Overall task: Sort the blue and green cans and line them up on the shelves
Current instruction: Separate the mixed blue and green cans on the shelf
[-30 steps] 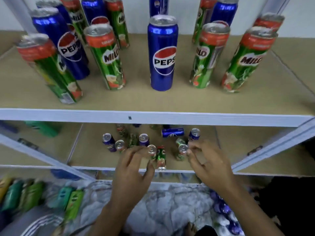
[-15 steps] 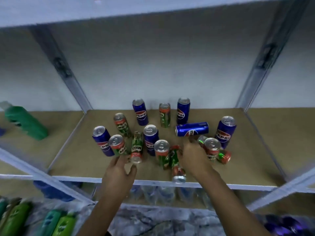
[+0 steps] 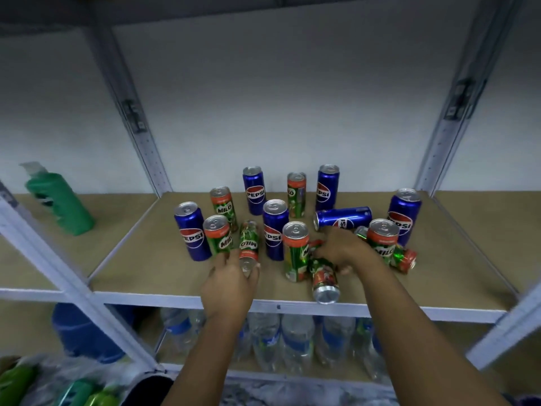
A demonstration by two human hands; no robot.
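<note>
Blue Pepsi cans and green Milo cans stand mixed on the middle shelf (image 3: 140, 259). One blue can (image 3: 342, 219) lies on its side at the right. My left hand (image 3: 229, 288) grips the near end of a green can (image 3: 248, 240) that lies pointing toward me. My right hand (image 3: 342, 249) closes over the far part of another lying green can (image 3: 325, 281), whose end reaches the shelf's front edge. A standing green can (image 3: 295, 250) is between my hands. A third green can (image 3: 405, 259) lies at the right, behind a standing one (image 3: 382, 240).
A green bottle (image 3: 58, 200) leans on the neighbouring shelf to the left. Clear water bottles (image 3: 292, 341) and a blue container (image 3: 85, 335) fill the shelf below. Metal uprights (image 3: 131, 112) frame the bay, and green bottles (image 3: 17, 382) lie at the bottom left.
The view dropped from the upper shelf to the middle one. Both hands reached further in; the left took the lying green can's end and the right closed on the other lying green can.
</note>
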